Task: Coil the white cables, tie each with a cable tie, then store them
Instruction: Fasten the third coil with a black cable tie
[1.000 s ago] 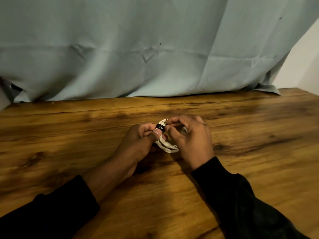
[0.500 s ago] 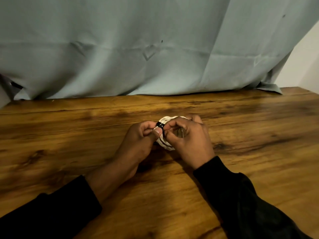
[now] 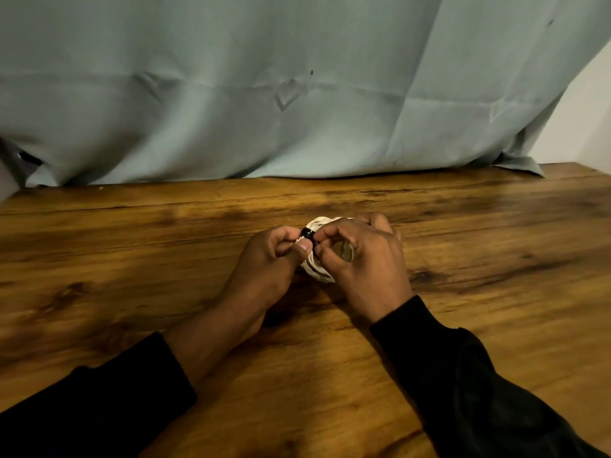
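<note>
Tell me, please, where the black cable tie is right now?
In the head view, the black cable tie sits mid-table on the coiled white cable, pinched between the left hand and right hand.

Both hands around coiled cable (black tie).

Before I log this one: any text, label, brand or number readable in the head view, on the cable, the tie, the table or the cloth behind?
None readable.
White coiled cable: no print visible; mostly hidden by the left hand and right hand.
Black cable tie: plain, no marking seen.
Wooden table: grain only.
Grey-green cloth: creases and a few dark specks, no lettering.
</note>
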